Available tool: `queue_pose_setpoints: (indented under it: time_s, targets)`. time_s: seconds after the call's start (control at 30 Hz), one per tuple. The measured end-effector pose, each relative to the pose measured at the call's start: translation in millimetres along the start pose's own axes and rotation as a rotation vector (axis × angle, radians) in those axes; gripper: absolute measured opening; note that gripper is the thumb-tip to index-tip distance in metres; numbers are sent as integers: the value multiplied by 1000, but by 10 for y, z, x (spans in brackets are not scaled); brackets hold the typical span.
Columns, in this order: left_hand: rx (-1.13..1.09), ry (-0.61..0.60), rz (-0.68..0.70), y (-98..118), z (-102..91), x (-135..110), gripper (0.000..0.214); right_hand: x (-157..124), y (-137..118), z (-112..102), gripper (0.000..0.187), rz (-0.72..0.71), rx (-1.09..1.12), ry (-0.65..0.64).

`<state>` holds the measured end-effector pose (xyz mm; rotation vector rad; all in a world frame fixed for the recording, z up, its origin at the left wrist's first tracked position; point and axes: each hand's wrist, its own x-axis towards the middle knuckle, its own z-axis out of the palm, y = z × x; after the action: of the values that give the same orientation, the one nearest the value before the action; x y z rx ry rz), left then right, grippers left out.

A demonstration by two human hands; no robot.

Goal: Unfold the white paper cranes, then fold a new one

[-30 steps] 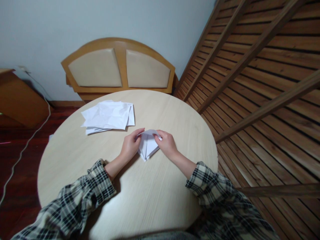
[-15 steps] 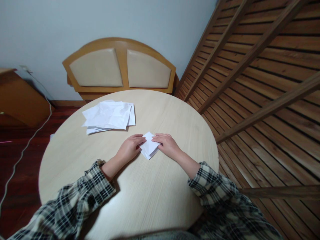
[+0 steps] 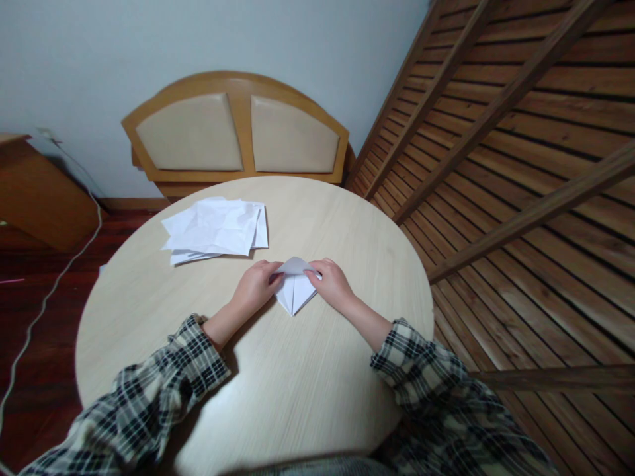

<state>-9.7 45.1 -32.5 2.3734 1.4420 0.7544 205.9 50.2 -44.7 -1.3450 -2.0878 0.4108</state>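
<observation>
A small folded sheet of white paper (image 3: 294, 291) lies on the round table between my hands, one point toward me and a crease down its middle. Its top layer is lifted and curves up at the far side. My left hand (image 3: 256, 285) pinches the lifted layer at its left corner, thumb below and fingers above. At the right corner, my right hand (image 3: 332, 284) grips the same layer between thumb and fingers. The fingertips cover both side corners.
A loose stack of creased white paper (image 3: 215, 228) lies at the table's (image 3: 342, 225) back left. Behind stands a padded headboard (image 3: 238, 125). A slatted wooden partition (image 3: 520, 178) rises on the right. On the floor at left runs a white cable (image 3: 47, 301) beside a wooden cabinet (image 3: 42, 195).
The paper's near flap, flat half a second ago, is now raised and bent away from me, showing the creased layer beneath. Both hands have closed on its side corners.
</observation>
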Motion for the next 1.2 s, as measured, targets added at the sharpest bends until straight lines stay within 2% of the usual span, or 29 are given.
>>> queue_pose_setpoints:
  time_s: [0.17, 0.27, 0.4, 0.7, 1.03, 1.2]
  targets:
    - [-132, 45, -162, -9, -28, 38, 19, 25, -10, 33, 15, 81, 11, 38]
    - [-206, 61, -204, -31, -58, 23, 25, 37, 2, 35, 14, 136, 46, 59]
    - [-190, 65, -190, -65, -80, -5, 30, 53, -2, 32, 11, 196, 89, 71]
    - [-164, 39, -185, -65, -46, 21, 20, 75, -77, 30, 9, 243, 159, 79]
    - [-12, 62, -185, 32, -44, 51, 16, 71, -117, 37, 10, 199, 123, 62]
    - [101, 49, -228, 79, -56, 61, 15, 66, -142, 40, 11, 185, 122, 60]
